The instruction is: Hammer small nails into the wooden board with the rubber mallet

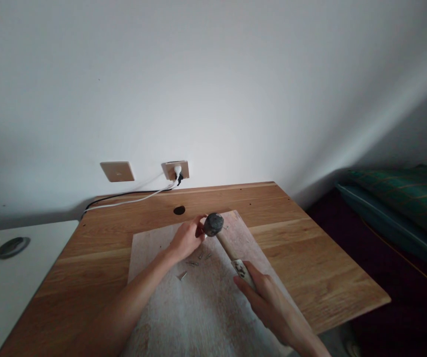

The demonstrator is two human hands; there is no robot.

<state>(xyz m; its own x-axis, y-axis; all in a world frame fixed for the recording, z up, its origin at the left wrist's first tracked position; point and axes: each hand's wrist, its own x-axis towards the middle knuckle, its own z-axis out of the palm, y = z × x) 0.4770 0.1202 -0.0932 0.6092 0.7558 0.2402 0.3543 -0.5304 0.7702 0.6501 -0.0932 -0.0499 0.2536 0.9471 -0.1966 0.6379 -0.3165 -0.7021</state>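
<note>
Head view: right fingers (257, 274) grip my mallet (213, 224); a skewed swing could hit the adjacent left fingers (196, 222), whose hold I can't tell.

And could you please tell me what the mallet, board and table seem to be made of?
Mallet: head probably rubber, being black, matt and scuffed; handle perhaps wood, plain tan. Board: likely wood, whitish and dull, with streaky grain. Table: wood or veneer, smooth brown, with visible grain.
</note>
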